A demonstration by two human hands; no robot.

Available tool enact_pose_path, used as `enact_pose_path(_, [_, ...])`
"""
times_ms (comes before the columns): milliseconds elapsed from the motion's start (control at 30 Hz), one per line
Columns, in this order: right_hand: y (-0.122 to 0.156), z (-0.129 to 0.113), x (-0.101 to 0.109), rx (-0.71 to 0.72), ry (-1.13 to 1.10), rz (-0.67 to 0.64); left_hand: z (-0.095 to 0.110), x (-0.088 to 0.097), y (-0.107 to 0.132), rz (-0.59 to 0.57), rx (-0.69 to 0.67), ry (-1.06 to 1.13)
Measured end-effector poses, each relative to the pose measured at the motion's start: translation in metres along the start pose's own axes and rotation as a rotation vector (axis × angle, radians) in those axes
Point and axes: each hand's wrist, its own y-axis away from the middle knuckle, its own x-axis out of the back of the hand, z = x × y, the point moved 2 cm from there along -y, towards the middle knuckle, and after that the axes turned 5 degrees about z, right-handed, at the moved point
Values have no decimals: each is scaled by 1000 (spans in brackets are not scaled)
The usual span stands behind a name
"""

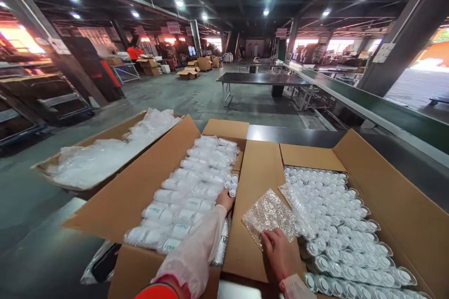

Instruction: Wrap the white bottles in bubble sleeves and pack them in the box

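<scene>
My left hand (224, 200) reaches into the left cardboard box, its fingers closed at a small cluster of white-capped bottles (232, 182) near the box's right wall. Part of that grip is hidden. Beside it lie rows of white bottles (196, 189) in clear bubble wrap, some with green lettering. Over the flaps between the boxes, my right hand (280, 248) pinches a clear bubble-wrap bag (270, 212) by its lower edge. Another piece of bubble wrap (301, 210) lies on the rows of clear containers with white tops (336, 233) in the right box.
Left of the packed boxes stands an open carton (87, 187) heaped with clear bubble wrap (94, 159). A dark table (261, 79) and a long green conveyor (393, 103) lie ahead. Brown cartons (191, 71) sit on the floor farther back. A slanted pillar (396, 42) rises at right.
</scene>
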Motion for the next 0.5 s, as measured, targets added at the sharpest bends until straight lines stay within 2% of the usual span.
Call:
enact_pose_path(67, [0, 2, -2, -15, -121, -11, -6, 11, 7, 94, 17, 137])
enact_pose_path(133, [0, 6, -5, -61, -254, -18, -12, 26, 23, 161, -9, 431])
enact_pose_path(167, [0, 6, -8, -89, -310, -29, -13, 33, 34, 152, -39, 607])
enact_pose_path(233, [0, 6, -16, -129, -384, -63, -11, 41, 61, -13, -118, 850])
enact_pose_path(267, [0, 5, -19, -135, -403, -79, -8, 42, 75, -139, -167, 856])
enact_pose_path(333, [0, 1, -24, -128, -416, -91, -1, 37, 104, -358, -302, 694])
enact_pose_path(367, [0, -1, -25, -127, -419, -82, 3, 33, 116, -420, -365, 568])
enact_pose_path(433, [1, -4, -23, -131, -413, -39, 9, 24, 132, -456, -417, 301])
enact_pose_path(500, [4, -7, -17, -122, -391, 19, 13, 19, 136, -452, -356, 93])
